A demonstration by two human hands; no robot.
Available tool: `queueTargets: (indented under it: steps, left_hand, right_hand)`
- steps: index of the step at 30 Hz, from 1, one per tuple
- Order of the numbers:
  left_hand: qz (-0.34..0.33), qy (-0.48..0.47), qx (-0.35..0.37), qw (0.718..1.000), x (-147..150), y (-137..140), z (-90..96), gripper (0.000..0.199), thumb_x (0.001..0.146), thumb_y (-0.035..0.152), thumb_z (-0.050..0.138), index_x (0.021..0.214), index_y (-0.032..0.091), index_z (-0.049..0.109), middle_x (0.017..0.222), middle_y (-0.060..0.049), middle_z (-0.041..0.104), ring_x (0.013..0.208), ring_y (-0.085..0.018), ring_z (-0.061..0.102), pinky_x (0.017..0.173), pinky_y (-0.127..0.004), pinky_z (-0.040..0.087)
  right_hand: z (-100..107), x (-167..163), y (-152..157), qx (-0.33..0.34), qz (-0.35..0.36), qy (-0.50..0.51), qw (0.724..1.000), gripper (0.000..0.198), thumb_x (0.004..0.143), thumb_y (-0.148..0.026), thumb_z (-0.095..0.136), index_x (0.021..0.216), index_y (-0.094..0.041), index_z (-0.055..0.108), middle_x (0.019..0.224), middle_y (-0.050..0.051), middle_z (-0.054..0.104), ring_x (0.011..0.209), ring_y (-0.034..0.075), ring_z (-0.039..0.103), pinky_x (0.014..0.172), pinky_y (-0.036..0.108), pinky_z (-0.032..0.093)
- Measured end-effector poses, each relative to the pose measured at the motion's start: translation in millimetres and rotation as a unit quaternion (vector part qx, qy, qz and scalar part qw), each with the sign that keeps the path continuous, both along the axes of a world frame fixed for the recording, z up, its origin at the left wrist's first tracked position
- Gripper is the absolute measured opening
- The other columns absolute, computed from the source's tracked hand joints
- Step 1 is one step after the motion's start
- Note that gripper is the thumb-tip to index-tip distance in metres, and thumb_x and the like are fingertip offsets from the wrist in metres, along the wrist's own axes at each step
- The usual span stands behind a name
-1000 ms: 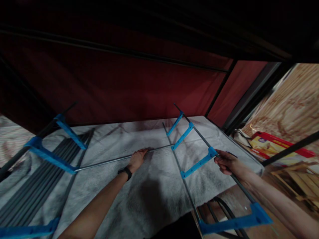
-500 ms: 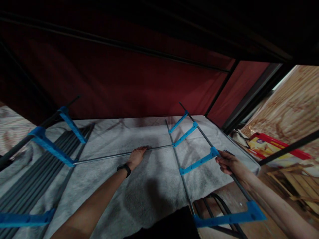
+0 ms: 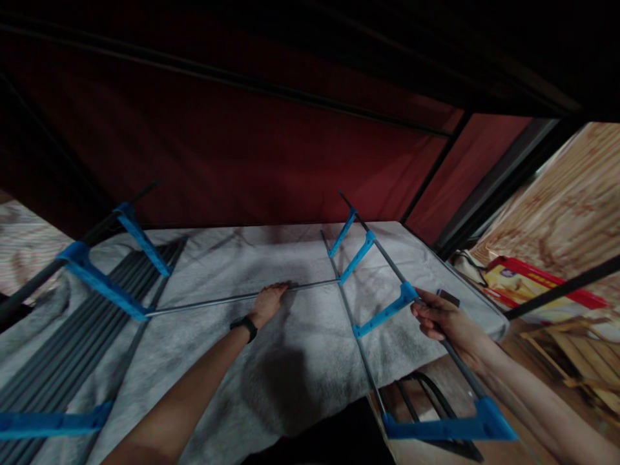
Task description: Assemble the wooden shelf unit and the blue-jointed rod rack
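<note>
My left hand (image 3: 269, 305), wearing a dark wristband, is closed over a thin grey crossbar tube (image 3: 203, 303). This tube joins two side frames made of grey tubes and blue plastic brackets. My right hand (image 3: 438, 318) is wrapped round the outer tube (image 3: 390, 260) of the right side frame, just below a blue bracket (image 3: 387, 311). That outer tube stands raised, with its brackets slanting down to the inner tube (image 3: 346, 300). On the left, a blue bracket (image 3: 104, 284) meets the crossbar's other end. My palms hide the tubes inside them.
Several loose grey tubes (image 3: 92, 310) lie side by side on a grey fleecy cover (image 3: 213, 349). A dark red fabric wall (image 3: 271, 161) closes the back. At right are a red-yellow box (image 3: 533, 284), a wooden stool (image 3: 576, 355) and a small dark object (image 3: 448, 297).
The right frame's outer tube and upper brackets have tilted leftward, and my right hand has moved slightly left with them. My left hand stays at the crossbar.
</note>
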State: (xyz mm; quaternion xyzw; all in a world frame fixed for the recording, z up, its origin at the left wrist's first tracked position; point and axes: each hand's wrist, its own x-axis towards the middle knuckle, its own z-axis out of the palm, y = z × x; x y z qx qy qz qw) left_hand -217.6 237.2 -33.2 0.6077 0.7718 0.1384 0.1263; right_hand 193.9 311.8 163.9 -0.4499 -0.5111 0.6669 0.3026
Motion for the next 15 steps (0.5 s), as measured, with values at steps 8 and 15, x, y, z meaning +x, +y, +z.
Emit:
queueTargets:
  steps: [8, 15]
  left_hand:
    - [-0.012, -0.013, 0.006, 1.0, 0, 8, 0.4, 0.046, 0.095, 0.014, 0.043, 0.136, 0.023, 0.062, 0.136, -0.01, 0.065, 0.123, -0.026, 0.062, 0.109, -0.039, 0.044]
    - [-0.042, -0.044, 0.036, 0.998, 13, 25, 0.3, 0.052, 0.095, 0.016, 0.045, 0.147, 0.021, 0.05, 0.144, -0.012, 0.057, 0.128, -0.026, 0.056, 0.112, -0.04, 0.041]
  right_hand:
    - [2, -1, -4, -0.008, 0.013, -0.001, 1.0, 0.04, 0.071, -0.03, 0.085, 0.106, -0.025, 0.067, 0.077, -0.001, 0.057, 0.052, 0.006, 0.038, 0.038, 0.018, 0.028]
    - [-2, -3, 5, 0.008, 0.05, -0.038, 0.998, 0.033, 0.078, -0.042, 0.08, 0.102, -0.022, 0.068, 0.081, 0.0, 0.061, 0.063, 0.01, 0.05, 0.057, 0.023, 0.043]
